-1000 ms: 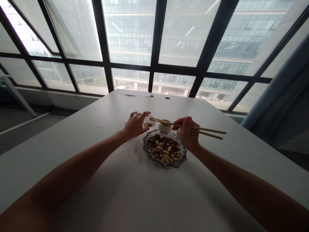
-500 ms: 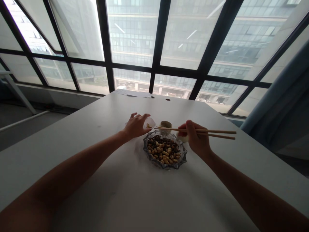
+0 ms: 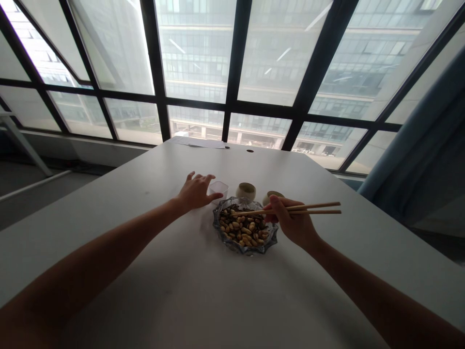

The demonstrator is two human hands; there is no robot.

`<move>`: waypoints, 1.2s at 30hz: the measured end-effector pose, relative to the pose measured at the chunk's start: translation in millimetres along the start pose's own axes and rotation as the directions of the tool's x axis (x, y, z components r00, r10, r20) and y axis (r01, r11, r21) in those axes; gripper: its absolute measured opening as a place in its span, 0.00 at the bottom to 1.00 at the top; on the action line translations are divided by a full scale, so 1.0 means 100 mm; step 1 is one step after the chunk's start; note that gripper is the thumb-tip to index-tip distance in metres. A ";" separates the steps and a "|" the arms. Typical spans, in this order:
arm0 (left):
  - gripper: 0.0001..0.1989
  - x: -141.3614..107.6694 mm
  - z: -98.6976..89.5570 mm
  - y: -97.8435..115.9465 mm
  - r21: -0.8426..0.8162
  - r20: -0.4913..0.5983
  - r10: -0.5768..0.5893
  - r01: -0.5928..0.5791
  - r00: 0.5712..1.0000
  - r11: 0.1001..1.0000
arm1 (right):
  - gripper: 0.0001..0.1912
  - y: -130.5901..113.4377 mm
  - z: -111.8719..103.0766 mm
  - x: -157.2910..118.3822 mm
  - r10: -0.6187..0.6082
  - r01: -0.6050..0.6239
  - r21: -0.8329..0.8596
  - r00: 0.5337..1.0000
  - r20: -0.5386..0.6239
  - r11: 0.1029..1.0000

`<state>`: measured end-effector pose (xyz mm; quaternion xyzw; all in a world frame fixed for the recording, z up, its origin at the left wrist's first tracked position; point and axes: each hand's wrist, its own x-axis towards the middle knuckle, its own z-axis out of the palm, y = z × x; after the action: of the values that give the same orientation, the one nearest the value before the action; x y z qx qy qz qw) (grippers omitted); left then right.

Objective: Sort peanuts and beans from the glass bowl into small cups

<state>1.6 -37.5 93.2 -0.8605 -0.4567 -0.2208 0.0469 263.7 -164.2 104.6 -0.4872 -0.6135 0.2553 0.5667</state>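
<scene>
My right hand (image 3: 292, 218) is closed around a pair of wooden chopsticks (image 3: 319, 208). Their tips reach over the left part of a clear glass bowl (image 3: 269, 247) with a scalloped rim. In the bowl lie peanuts in the shell (image 3: 245, 232) and dark seeds (image 3: 230, 208), the chopstick tips at the seeds. Just left of a small clear plastic box (image 3: 219, 186) is my left hand (image 3: 196, 191), fingers spread, the thumb in front of the box's near side. Whether the thumb touches it I cannot tell.
Two small pale cups stand behind the bowl: one cup (image 3: 246, 190) in the middle, another cup (image 3: 273, 195) partly hidden behind my right hand. Paper sheets (image 3: 199, 143) lie at the white table's far end, near the windows. A blue curtain (image 3: 417, 145) hangs at the right.
The plastic box, tilted in my left hand before, now stands upright, and that hand's fingers have spread. The chopstick tips have dropped from beside the box down to the bowl's contents.
</scene>
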 end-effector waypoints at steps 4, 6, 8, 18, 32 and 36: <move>0.33 -0.20 -0.06 -0.17 -0.066 -0.140 -0.003 -0.006 0.990 0.998 | 0.28 0.10 -0.10 0.01 0.013 -0.001 0.094 0.991 -0.133 0.996; 0.34 -0.32 -0.02 -0.24 -0.130 -0.197 -0.076 0.051 0.977 0.990 | 0.29 0.22 -0.17 0.00 0.097 -0.054 0.225 0.978 -0.187 0.973; 0.35 -0.42 0.06 -0.30 -0.208 -0.221 -0.176 0.130 0.959 0.969 | 0.28 0.37 -0.24 -0.02 0.209 -0.123 0.364 0.955 -0.209 0.923; 0.47 -0.52 0.26 -0.40 -0.418 -0.043 -0.417 0.362 0.908 0.833 | 0.25 0.73 -0.39 -0.23 0.322 -0.194 0.483 0.926 -0.198 0.854; 0.37 -0.48 0.23 -0.42 -0.347 0.063 -0.452 0.444 0.890 0.826 | 0.30 0.60 -0.22 -0.31 0.135 -0.052 0.278 0.948 -0.287 0.959; 0.35 -0.48 0.25 -0.43 -0.341 0.044 -0.459 0.445 0.887 0.828 | 0.22 0.46 -0.26 -0.41 -0.321 0.304 -0.126 0.936 -0.147 0.944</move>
<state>-48.0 -41.8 44.9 -0.7183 -0.6008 -0.3185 -0.1473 297.8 -189.0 52.7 -0.4309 -0.6462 0.0892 0.6236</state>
